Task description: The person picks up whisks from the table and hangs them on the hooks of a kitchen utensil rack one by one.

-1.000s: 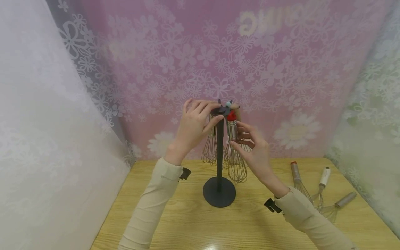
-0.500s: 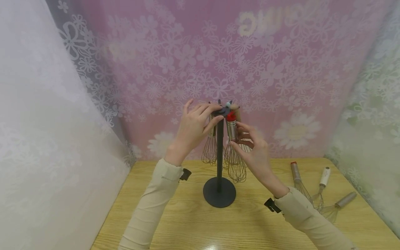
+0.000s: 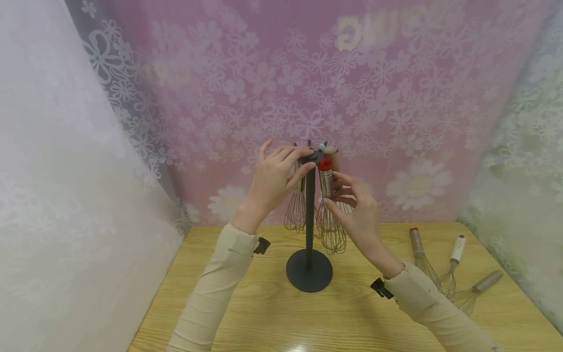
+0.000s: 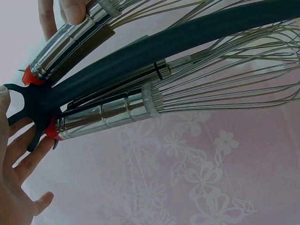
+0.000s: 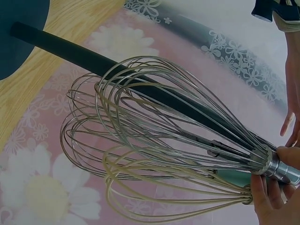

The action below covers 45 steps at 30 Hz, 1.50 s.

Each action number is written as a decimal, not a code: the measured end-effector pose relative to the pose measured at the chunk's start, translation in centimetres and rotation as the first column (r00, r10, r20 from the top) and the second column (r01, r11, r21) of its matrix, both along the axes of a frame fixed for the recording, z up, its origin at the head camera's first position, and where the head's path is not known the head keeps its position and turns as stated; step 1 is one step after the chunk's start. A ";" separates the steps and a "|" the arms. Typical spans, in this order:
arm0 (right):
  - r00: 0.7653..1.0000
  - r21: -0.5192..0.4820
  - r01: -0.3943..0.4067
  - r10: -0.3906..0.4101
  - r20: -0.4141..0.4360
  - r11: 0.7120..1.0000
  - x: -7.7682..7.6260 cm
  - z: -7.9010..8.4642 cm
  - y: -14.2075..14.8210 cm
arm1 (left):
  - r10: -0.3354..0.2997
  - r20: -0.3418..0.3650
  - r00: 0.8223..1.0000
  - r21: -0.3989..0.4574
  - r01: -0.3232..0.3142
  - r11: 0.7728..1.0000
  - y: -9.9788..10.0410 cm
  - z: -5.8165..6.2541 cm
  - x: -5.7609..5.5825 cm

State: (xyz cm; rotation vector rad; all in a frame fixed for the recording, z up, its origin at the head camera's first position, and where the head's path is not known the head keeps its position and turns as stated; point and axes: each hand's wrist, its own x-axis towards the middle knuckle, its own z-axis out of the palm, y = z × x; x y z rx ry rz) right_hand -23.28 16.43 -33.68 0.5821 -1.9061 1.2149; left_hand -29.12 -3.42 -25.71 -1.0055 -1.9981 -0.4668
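A dark upright stand with hooks (image 3: 310, 220) rises in the middle of the table, several whisks hanging round its top. My left hand (image 3: 274, 176) holds the hooked head of the stand between thumb and fingers. With thumb and fingers my right hand (image 3: 358, 205) pinches the steel handle of a red-ended whisk (image 3: 326, 182), hanging at the stand's right side. In the left wrist view another red-ended whisk (image 4: 105, 112) hangs on the near side of the post. Behind the pinched one, the right wrist view shows a whisk with beige wires (image 5: 140, 187) and a green-handled one (image 5: 233, 177).
Three whisks lie on the wooden table (image 3: 246, 318) at the right: one with a red-tipped grey handle (image 3: 415, 240), one white-handled (image 3: 457, 249), one grey-handled (image 3: 487, 281). Floral curtains (image 3: 281, 88) enclose the back and sides.
The red-ended whisk in my right hand has shifted slightly left, its wires a little higher. My left hand keeps its place on the stand's head.
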 end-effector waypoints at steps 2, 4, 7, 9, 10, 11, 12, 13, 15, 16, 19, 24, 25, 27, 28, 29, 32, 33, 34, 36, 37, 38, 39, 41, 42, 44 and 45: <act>1.000 -0.005 -0.006 0.006 0.004 1.000 0.0 0.0 0.0 | -0.001 0.002 1.000 0.003 0.001 1.000 0.0 0.0 0.0; 1.000 -0.010 -0.011 0.011 0.008 1.000 -0.1 -0.1 0.0 | -0.001 0.003 1.000 0.004 0.001 1.000 0.0 0.0 0.0; 1.000 -0.010 -0.009 0.009 0.008 1.000 -0.2 -0.2 0.1 | -0.001 0.004 1.000 0.005 0.001 1.000 0.0 -0.1 -0.1; 1.000 -0.005 -0.006 0.006 0.004 1.000 -0.3 -0.3 0.1 | -0.002 0.005 1.000 0.007 0.002 1.000 0.0 -0.2 -0.1; 1.000 -0.004 -0.004 0.004 0.003 1.000 -0.3 -0.3 0.1 | -0.003 0.006 1.000 0.009 0.003 1.000 0.0 -0.2 -0.1; 1.000 -0.004 -0.005 0.005 0.001 1.000 -0.3 -0.3 0.1 | -0.004 0.006 1.000 0.010 0.004 1.000 0.0 -0.2 -0.1; 1.000 -0.004 -0.005 0.005 0.001 1.000 -0.3 -0.3 0.1 | -0.005 0.007 1.000 0.011 0.005 1.000 0.0 -0.2 -0.1; 1.000 -0.004 -0.005 0.005 0.000 1.000 -0.3 -0.3 0.1 | -0.006 0.008 1.000 0.014 0.006 1.000 0.0 -0.2 -0.1; 1.000 -0.004 -0.004 0.004 -0.001 1.000 -0.4 -0.3 0.1 | -0.007 0.011 1.000 0.016 0.007 1.000 0.0 -0.2 -0.1; 1.000 -0.004 -0.004 0.004 -0.004 1.000 -0.4 -0.3 0.1 | -0.007 0.012 1.000 0.017 0.007 1.000 0.0 -0.2 -0.1; 1.000 -0.006 -0.004 0.004 -0.007 1.000 -0.4 -0.4 0.2 | -0.007 0.015 1.000 0.019 0.007 1.000 0.1 -0.2 -0.1; 1.000 -0.015 -0.003 0.003 -0.002 1.000 -0.3 -0.4 0.1 | -0.006 0.019 1.000 0.020 0.006 1.000 0.1 -0.2 -0.1; 1.000 -0.013 -0.002 0.002 -0.003 1.000 -0.3 -0.3 0.1 | -0.006 0.022 1.000 0.021 0.006 1.000 0.1 -0.2 0.0; 1.000 -0.012 -0.003 0.003 -0.010 1.000 0.0 -0.1 0.0 | -0.004 0.025 1.000 0.021 0.003 1.000 0.1 -0.2 0.0; 1.000 -0.013 -0.004 0.004 -0.015 1.000 0.2 0.2 -0.1 | -0.001 0.028 1.000 0.020 0.001 1.000 0.1 -0.1 0.1; 1.000 -0.013 -0.006 0.006 -0.021 1.000 0.6 0.5 -0.3 | 0.001 0.029 1.000 0.020 -0.001 1.000 0.1 -0.1 0.1; 0.999 -0.023 -0.010 0.009 -0.031 1.000 1.4 1.4 -0.5 | 0.010 0.030 0.999 0.017 -0.011 1.000 0.1 -0.1 0.2; 0.999 -0.028 -0.009 0.008 -0.032 1.000 1.7 1.6 -0.5 | 0.014 0.028 1.000 0.016 -0.015 1.000 0.1 -0.1 0.3; 0.999 -0.034 -0.008 0.007 -0.033 0.999 1.9 1.8 -0.5 | 0.020 0.024 1.000 0.016 -0.020 1.000 0.2 -0.1 0.3; 0.999 -0.045 -0.001 -0.001 -0.036 0.999 2.1 2.1 -0.4 | 0.029 0.013 0.999 0.018 -0.030 0.999 0.2 -0.1 0.4; 0.999 -0.050 0.003 -0.005 -0.042 0.999 2.2 2.1 -0.3 | 0.035 0.006 0.999 0.018 -0.036 0.999 0.2 -0.1 0.4; 0.999 -0.057 0.005 -0.007 -0.045 0.998 2.3 2.1 -0.2 | 0.042 -0.002 0.999 0.020 -0.042 0.999 0.2 -0.1 0.4; 0.999 -0.062 0.007 -0.010 -0.049 0.998 2.3 2.2 -0.1 | 0.048 -0.008 0.999 0.021 -0.048 0.999 0.2 -0.1 0.4; 0.998 -0.069 0.015 -0.019 -0.054 0.998 2.2 2.1 0.2 | 0.063 -0.022 0.998 0.024 -0.063 0.998 0.3 -0.1 0.4; 0.998 -0.072 0.017 -0.021 -0.054 0.997 2.2 2.1 0.3 | 0.072 -0.028 0.997 0.025 -0.071 0.997 0.3 -0.1 0.5; 0.999 -0.081 0.022 -0.025 -0.046 0.996 2.2 2.1 0.7 | 0.086 -0.035 0.996 0.030 -0.085 0.996 0.4 -0.1 0.6; 0.999 -0.082 0.029 -0.032 -0.042 0.996 2.1 2.0 0.8 | 0.095 -0.038 0.995 0.033 -0.093 0.995 0.4 -0.1 0.6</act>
